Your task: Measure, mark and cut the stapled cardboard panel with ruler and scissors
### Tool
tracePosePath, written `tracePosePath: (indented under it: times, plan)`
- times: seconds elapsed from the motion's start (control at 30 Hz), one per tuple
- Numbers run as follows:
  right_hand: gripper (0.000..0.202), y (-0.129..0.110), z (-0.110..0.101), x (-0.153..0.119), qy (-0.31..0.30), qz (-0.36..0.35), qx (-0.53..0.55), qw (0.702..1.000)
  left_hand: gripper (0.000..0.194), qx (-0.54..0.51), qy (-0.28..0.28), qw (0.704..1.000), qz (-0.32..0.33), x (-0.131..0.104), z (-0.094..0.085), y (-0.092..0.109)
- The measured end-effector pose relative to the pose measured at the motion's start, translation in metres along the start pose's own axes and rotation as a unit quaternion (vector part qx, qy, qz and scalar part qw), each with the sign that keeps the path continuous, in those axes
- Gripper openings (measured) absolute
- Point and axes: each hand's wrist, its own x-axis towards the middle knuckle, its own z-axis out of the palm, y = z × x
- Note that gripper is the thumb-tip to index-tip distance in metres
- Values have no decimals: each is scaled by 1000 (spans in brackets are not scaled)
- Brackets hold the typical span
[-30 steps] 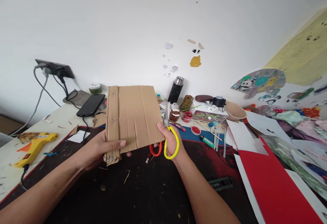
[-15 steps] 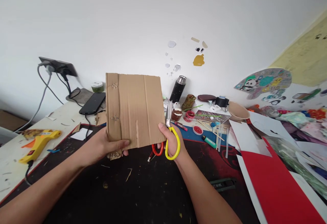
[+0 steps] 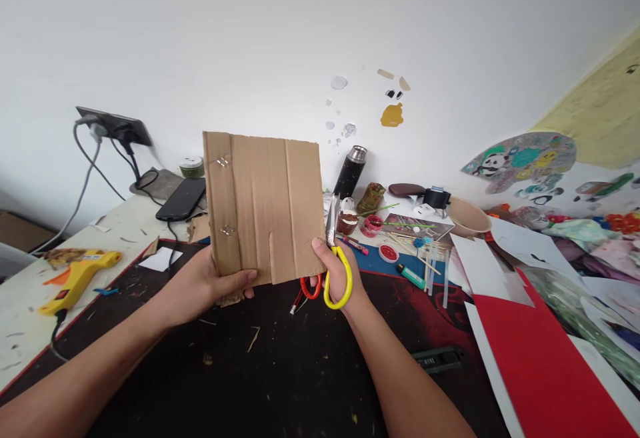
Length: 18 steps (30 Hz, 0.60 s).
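Note:
A roughly square piece of brown cardboard [image 3: 265,205] is held up above the dark desk mat. It has creases, two metal staple marks along its left strip and a short slit in its lower edge. My left hand [image 3: 210,285] pinches the lower left corner, thumb in front and the other fingers mostly hidden behind. My right hand [image 3: 343,275] grips the lower right edge with its thumb on the cardboard. That same hand also carries scissors [image 3: 332,225] with one yellow and one red handle, blades pointing up beside the cardboard's right edge.
At left lie a yellow glue gun [image 3: 80,281] and a black phone [image 3: 183,199]. A black flask [image 3: 350,173] leans by the wall, near paint jars [image 3: 371,226]. A utility knife [image 3: 437,361] and red card [image 3: 520,358] are at right. Scraps dot the dark mat [image 3: 240,391].
The cardboard has risen slightly and its face is turned a little, its right edge shifting right. Both hands keep their hold, and the scissors stay in my right hand.

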Motion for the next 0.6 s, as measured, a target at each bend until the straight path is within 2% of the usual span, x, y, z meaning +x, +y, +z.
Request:
tracePosePath:
  times: [0.23, 0.4, 0.6]
  plan:
    - [52, 5, -1, 1, 2, 6, 32, 999, 38, -80, -21, 996, -38, 2, 0, 4]
    - [51, 5, -1, 1, -5, 1, 68, 998, 44, -156, -9, 985, -75, 4, 0, -4]
    - [52, -2, 0, -3, -12, 0, 68, 998, 43, -173, -47, 980, -87, 5, -2, -8]
